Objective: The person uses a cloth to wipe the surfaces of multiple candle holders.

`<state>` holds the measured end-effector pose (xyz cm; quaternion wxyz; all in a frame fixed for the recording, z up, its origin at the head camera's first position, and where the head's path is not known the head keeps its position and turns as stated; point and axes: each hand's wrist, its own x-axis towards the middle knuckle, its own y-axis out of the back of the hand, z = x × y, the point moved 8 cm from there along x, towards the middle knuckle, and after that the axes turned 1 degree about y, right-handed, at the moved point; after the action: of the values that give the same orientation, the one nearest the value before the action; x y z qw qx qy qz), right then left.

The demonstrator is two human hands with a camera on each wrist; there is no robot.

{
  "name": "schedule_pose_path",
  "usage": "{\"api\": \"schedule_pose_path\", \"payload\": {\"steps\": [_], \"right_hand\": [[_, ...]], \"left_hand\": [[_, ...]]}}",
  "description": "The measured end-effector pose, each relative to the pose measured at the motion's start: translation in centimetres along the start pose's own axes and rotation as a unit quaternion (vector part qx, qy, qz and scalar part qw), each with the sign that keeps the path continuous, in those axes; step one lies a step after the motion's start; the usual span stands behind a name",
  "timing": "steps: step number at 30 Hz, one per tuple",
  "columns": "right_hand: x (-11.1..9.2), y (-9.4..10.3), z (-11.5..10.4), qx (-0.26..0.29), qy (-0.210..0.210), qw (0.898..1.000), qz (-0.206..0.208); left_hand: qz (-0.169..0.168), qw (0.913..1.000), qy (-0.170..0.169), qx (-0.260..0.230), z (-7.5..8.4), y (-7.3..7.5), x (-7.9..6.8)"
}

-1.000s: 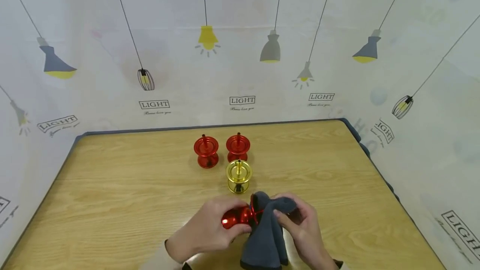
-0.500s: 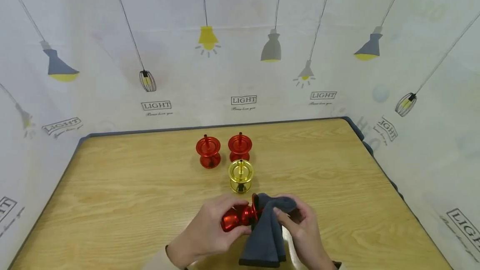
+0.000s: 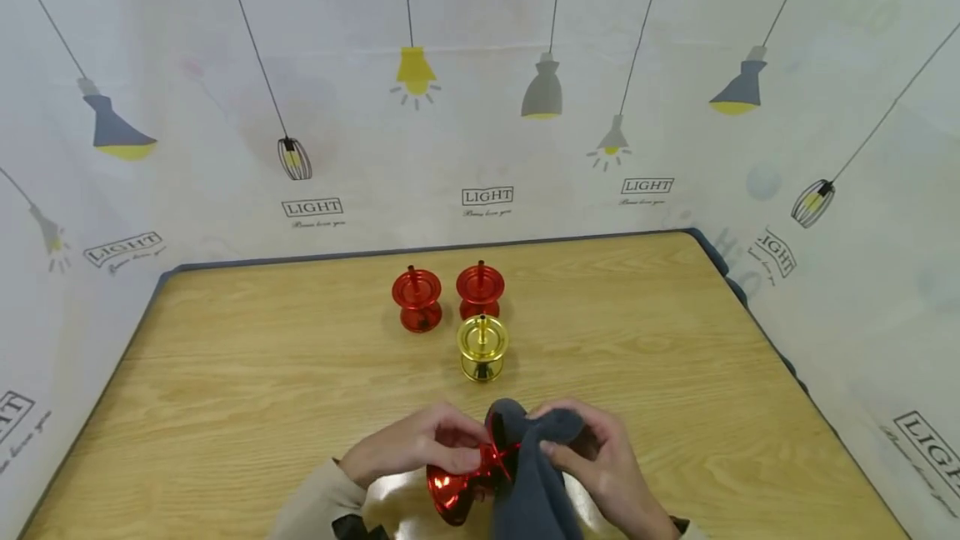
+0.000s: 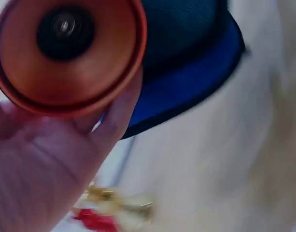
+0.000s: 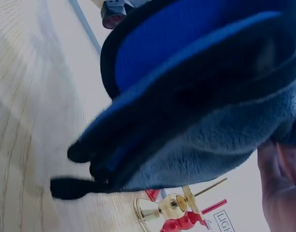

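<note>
Red candlestick (image 3: 452, 493), shiny and metallic, is held off upright above the near part of the worktop (image 3: 262, 373), with its flared base toward the lower left in the head view and its dish toward the cloth. The left hand (image 3: 420, 444) grasps it, thumb and fingers closed about its narrower middle. From the left wrist, the round underside of the base faces the camera, with a dark centre and a small bright spot inside.

The right hand (image 3: 600, 461) pinches a grey-blue cloth (image 3: 534, 494) between thumb and fingers. The cloth lies against the dish end and covers part of it, then hangs down in folds; the right wrist view shows its dark edging and a bright blue face. How much of the dish it wraps is hidden.

Beyond the hands, a gold candlestick (image 3: 482, 350) stands upright with its spike pointing up. Behind it stand a right-hand red candlestick (image 3: 481, 288), partly covered by the gold one in the head view, and a left-hand red candlestick (image 3: 417, 294) just beside, both upright. A pale backdrop (image 3: 337, 73) printed with hanging lamps and the word LIGHT rises behind the worktop.
</note>
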<state>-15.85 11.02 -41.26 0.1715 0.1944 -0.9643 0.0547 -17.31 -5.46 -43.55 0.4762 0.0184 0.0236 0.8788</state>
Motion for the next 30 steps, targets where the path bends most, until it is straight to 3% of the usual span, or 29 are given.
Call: {"api": "schedule_pose_path", "payload": {"steps": [2,3,5,6,7,8,9,10,12,13,14,15,16,17,21,23,24,25,27,29,30], "right_hand": [[-0.1,-0.1,0.1,0.004,-0.002,1.0,-0.005],[-0.2,0.0,0.2,0.001,-0.008,1.0,0.003],[-0.2,0.5,0.3,-0.013,-0.025,0.999,0.035],[-0.3,0.8,0.4,-0.018,-0.036,0.998,0.056],[-0.3,1.1,0.4,-0.018,-0.044,0.996,0.078],[-0.4,1.4,0.5,-0.015,-0.052,0.993,0.101],[-0.5,1.6,0.5,-0.007,-0.058,0.991,0.121],[-0.5,1.8,0.5,0.003,-0.061,0.989,0.137],[-0.6,1.9,0.5,0.027,-0.06,0.986,0.154],[-0.6,1.8,0.4,0.036,-0.057,0.985,0.156],[-0.5,1.8,0.3,0.04,-0.054,0.986,0.152],[-0.5,1.7,0.3,0.041,-0.05,0.987,0.144],[-0.4,1.7,0.1,0.038,-0.045,0.989,0.133],[-0.3,1.6,0.0,0.033,-0.04,0.991,0.12],[-0.1,1.3,-0.4,0.016,-0.019,0.998,0.052],[-0.2,1.0,-0.6,0.013,-0.009,1.0,0.019],[-0.2,0.8,-0.7,0.014,-0.004,1.0,0.005],[-0.2,0.7,-0.7,0.014,-0.001,1.0,-0.006],[-0.3,0.5,-0.8,0.008,0.008,1.0,-0.016],[-0.3,0.8,-0.7,-0.009,0.002,1.0,0.001],[-0.3,1.0,-0.6,-0.018,-0.004,1.0,0.017]], "left_hand": [[-0.021,0.999,0.011,-0.037,-0.5,-0.2,0.0],[-0.007,0.9994,0.012,-0.032,-0.6,-0.2,-0.1],[0.044,0.9982,-0.012,0.038,0.2,0.0,-0.3],[0.075,0.9914,-0.03,0.103,0.9,-0.1,-0.4],[0.11,0.9764,-0.051,0.179,1.7,-0.2,-0.5],[0.148,0.9532,-0.066,0.255,2.6,-0.4,-0.7],[0.183,0.9226,-0.083,0.329,3.4,-0.8,-0.8],[0.213,0.8866,-0.104,0.397,4.2,-1.3,-1.0],[0.26,0.8231,-0.132,0.487,5.3,-2.3,-1.2],[0.278,0.8016,-0.139,0.51,5.6,-2.6,-1.4],[0.292,0.7899,-0.142,0.52,5.8,-2.7,-1.5],[0.299,0.7867,-0.147,0.52,5.9,-2.7,-1.6],[0.3,0.7936,-0.147,0.509,5.9,-2.5,-1.6],[0.293,0.8102,-0.145,0.486,5.8,-2.2,-1.6],[0.189,0.9284,-0.108,0.301,4.3,-0.9,-0.9],[0.12,0.9746,-0.063,0.178,3.1,-0.6,-0.5],[0.089,0.9877,-0.039,0.123,2.5,-0.6,-0.4],[0.066,0.9943,-0.014,0.083,1.9,-0.6,-0.4],[0.044,0.9979,0.013,0.045,1.3,-0.7,-0.4],[0.065,0.9953,0.009,0.072,1.5,-0.6,-0.4],[0.089,0.9898,-0.01,0.111,1.9,-0.5,-0.4]]}}
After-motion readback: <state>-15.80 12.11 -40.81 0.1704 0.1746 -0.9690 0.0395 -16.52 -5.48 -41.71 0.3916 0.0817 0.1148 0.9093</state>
